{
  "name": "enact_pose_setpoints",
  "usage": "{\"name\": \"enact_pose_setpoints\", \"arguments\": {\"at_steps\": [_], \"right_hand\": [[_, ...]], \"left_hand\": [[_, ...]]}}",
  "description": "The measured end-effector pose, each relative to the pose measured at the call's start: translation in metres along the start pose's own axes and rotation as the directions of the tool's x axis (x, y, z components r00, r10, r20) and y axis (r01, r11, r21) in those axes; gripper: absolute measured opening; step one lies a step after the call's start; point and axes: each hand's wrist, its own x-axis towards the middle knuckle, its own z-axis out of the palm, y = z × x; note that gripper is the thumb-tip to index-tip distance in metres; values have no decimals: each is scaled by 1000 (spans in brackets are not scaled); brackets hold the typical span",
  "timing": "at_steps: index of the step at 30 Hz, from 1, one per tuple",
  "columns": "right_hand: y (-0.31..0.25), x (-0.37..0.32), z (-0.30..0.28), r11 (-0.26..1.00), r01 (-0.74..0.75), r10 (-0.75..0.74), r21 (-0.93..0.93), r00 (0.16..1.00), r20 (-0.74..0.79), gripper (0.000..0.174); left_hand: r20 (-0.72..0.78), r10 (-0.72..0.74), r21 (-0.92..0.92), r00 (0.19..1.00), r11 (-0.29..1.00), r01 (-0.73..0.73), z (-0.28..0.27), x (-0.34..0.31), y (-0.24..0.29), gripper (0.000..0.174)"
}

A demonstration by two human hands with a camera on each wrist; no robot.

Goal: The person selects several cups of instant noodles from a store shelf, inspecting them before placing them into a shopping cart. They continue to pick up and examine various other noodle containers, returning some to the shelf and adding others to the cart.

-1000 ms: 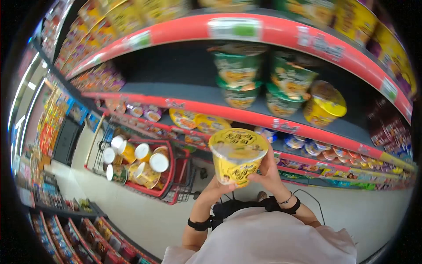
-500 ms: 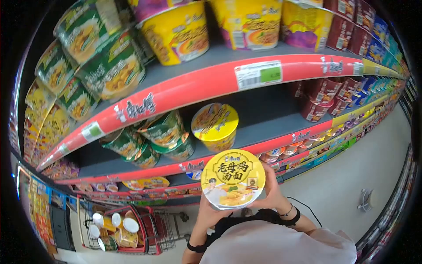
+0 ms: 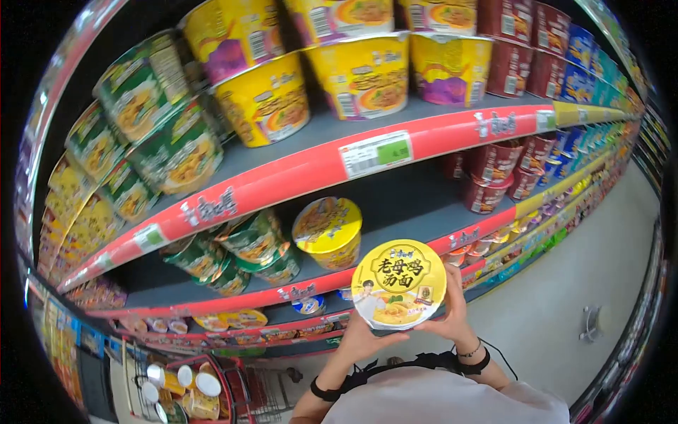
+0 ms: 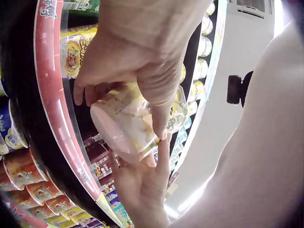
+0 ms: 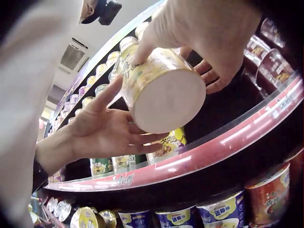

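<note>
A yellow-lidded noodle cup [image 3: 399,284] is between both hands, lid facing the head camera. The right hand [image 3: 453,318] grips its right side; in the right wrist view that hand [image 5: 204,35] has its thumb on the cup wall and fingers round the far side of the cup [image 5: 168,99]. At the lower left of the cup is the left hand [image 3: 366,343]. Seen from the right wrist, the left hand [image 5: 102,128] lies along the cup with its thumb raised and fingers extended, nearly straight. The left wrist view shows the cup's pale base [image 4: 114,133].
Behind the cup, a shelf [image 3: 395,205] holds a yellow cup [image 3: 328,233], green cups [image 3: 258,244] and dark red cups [image 3: 494,173]. More yellow cups [image 3: 367,78] stand stacked above. At lower left is a shopping cart [image 3: 244,385] with several cups inside.
The view has swung right along the shelves. The cup was upright with its side showing; now its lid faces the head camera. Lately it has shifted right, and the left fingers show more below it.
</note>
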Motion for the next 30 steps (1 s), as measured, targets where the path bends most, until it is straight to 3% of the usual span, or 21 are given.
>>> {"name": "enact_pose_setpoints", "arguments": {"at_steps": [2,4,5,9,12,14,15,18,20,22,24,26,27,29,30], "right_hand": [[2,-3,7,1000,-18,17,-9,999,-39,106],[-3,-1,13,1000,-17,18,-5,1000,16,106],[-5,0,17,1000,-12,13,-18,1000,24,105],[-7,8,38,999,14,-19,50,996,93,103],[-3,10,64,990,-3,-22,142,986,168,102],[-6,11,86,919,-198,126,342,967,221,100],[-7,17,94,971,-51,-12,235,966,257,98],[-12,23,130,981,9,-82,195,926,368,97],[-24,24,158,978,-21,-68,206,907,415,94],[-26,23,191,911,-189,9,365,897,442,89],[-32,26,222,916,-135,-72,377,871,486,84],[-40,29,256,902,-118,-124,415,851,510,78],[-50,35,272,899,-116,-121,421,860,495,78],[-73,48,302,975,156,-218,160,816,535,74],[-78,51,319,977,150,-207,149,828,521,74]], "left_hand": [[-90,-53,-90,994,995,45,3,-5,3,63],[-87,-165,-231,982,963,141,1,-12,2,60],[-152,-165,-289,974,950,116,1,-14,5,60],[-311,-112,-198,944,979,51,-11,-34,2,72],[-427,-146,-104,892,988,111,-22,-58,1,76],[-476,-198,-99,857,980,172,-33,-74,5,79],[-513,-226,-101,828,974,203,-39,-82,5,79],[-584,-261,-96,768,962,254,-61,-110,3,82],[-610,-268,-90,746,958,272,-77,-128,-6,85],[-737,-176,-93,652,983,160,-97,-144,-20,94],[-736,-187,-56,651,975,217,-121,-164,-28,98],[-774,-260,-185,578,965,186,-151,-181,-29,78],[-775,-207,-118,597,976,185,-168,-189,-31,78],[-794,-185,-125,580,982,142,-206,-198,-27,79],[-820,-170,-141,547,986,93,-225,-201,-26,79]]}}
